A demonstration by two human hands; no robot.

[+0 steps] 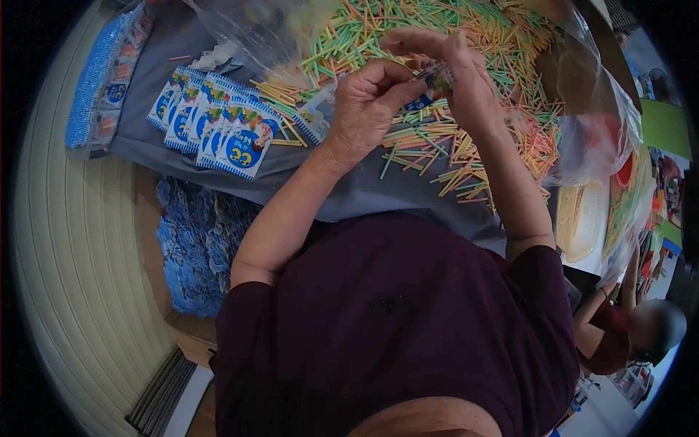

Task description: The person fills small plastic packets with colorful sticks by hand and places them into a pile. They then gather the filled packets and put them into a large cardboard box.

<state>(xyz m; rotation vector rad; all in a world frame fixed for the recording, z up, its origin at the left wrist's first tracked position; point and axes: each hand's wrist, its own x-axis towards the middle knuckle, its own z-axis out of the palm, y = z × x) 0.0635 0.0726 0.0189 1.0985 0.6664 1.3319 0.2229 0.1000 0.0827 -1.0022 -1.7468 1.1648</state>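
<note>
While both hands meet over the middle of the heap, the packet (431,79) sits pinched between them, and that shared grip is the relation that counts here. The left hand (368,102) is curled nearly closed, thumb and forefinger nipping the packet's near end; the right hand (466,80) arches over it from the far side, fingers bent down onto its top, also closed on it. The packet is small, clear with blue print, and its long axis seems to run roughly from hand to hand, though most of it is hidden by the fingers, so I cannot tell whether its mouth is open or which end that is.

The sticks (451,138) lie directly under and beyond the hands, a loose spread of green, yellow, orange and pink on the grey cloth (349,193), most of them pointing every way with no common axis. They are nearer the right hand, which hangs just above the thick of the pile; the left hand is over its thinner near edge.

Off to the left, well apart from both hands, filled packs (218,120) lie overlapping in a fanned row on the same cloth, nearer the left arm. A clear bag (590,109) billows at the right edge of the heap. Another person (633,328) sits low at the right, clear of the work.
</note>
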